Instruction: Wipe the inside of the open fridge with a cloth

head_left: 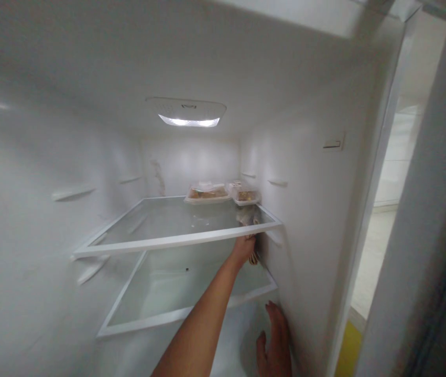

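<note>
My left hand reaches deep into a refrigerator, below the upper glass shelf and near the right wall. Its fingers are closed on a folded, striped brownish cloth. Part of the cloth shows through the glass, and the hand partly hides the rest. My right hand is lower and nearer, beside the right wall, with thumb and fingers apart and nothing in it. The lower glass shelf lies above and to the left of it.
Two clear-lidded food trays, a wider one and a smaller one, sit at the back right of the upper shelf. A lit lamp is on the ceiling. The door stands open at right. Moulded ledges line the side walls.
</note>
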`<move>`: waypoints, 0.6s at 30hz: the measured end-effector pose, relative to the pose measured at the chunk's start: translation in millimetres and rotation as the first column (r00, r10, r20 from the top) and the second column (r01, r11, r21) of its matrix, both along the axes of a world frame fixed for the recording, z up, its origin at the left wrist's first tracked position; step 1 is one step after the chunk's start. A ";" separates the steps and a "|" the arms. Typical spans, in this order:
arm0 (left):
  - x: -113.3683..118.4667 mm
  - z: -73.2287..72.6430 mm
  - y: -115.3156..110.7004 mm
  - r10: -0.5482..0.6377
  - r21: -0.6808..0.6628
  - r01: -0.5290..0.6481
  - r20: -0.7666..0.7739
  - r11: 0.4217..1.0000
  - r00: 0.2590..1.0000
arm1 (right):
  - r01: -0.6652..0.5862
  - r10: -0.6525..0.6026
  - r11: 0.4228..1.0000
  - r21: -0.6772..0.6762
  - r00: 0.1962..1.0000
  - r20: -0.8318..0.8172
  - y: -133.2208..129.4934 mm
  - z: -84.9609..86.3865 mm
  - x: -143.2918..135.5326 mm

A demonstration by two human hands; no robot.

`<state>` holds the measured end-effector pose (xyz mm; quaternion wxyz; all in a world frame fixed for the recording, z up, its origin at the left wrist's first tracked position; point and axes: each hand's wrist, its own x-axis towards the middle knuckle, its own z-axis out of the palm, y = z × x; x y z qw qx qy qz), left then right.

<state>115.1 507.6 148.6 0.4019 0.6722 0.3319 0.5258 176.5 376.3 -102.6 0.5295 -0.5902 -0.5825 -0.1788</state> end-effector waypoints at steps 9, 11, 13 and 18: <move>9.3 -8.5 -67.0 -0.119 0.045 0.113 0.152 0.993 0.981 | -0.107 0.103 0.993 0.048 0.993 0.064 -8.2 86.0 -4.9; 15.7 -14.2 -76.8 -0.154 0.033 0.151 0.212 0.988 0.965 | -0.103 0.097 0.993 0.066 0.992 0.081 -2.6 90.7 -6.7; 19.5 -18.9 -80.6 -0.163 0.038 0.159 0.217 0.987 0.962 | -0.085 0.080 0.994 0.069 0.994 0.073 0.4 89.4 -7.0; 19.4 -15.8 -64.4 -0.033 0.086 0.033 -0.003 0.996 0.999 | -0.068 0.071 0.996 -0.049 0.996 0.045 -2.8 89.0 -7.0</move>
